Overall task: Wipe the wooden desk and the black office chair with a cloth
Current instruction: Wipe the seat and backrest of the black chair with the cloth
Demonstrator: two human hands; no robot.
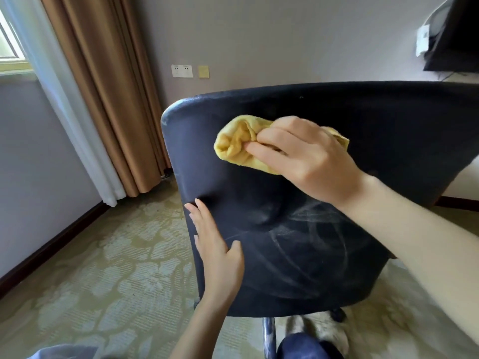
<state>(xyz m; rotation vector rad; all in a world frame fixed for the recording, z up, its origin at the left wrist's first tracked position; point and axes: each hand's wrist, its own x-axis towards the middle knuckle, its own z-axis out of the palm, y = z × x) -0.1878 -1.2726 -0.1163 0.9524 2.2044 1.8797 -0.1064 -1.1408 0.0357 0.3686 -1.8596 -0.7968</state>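
The black office chair [298,255] fills the middle of the head view, its backrest facing me with pale wipe streaks low on the right. My right hand [305,156] grips a bunched yellow cloth [236,143] and presses it against the upper part of the backrest. My left hand [215,244] lies flat with straight fingers on the backrest's left edge, lower down. No wooden desk is clearly seen.
A chrome chair leg [269,335] and a dark caster [337,314] stand below the backrest on patterned carpet [103,268]. Brown curtains [108,99] hang at the left by a window. A dark television [456,35] is mounted at the top right.
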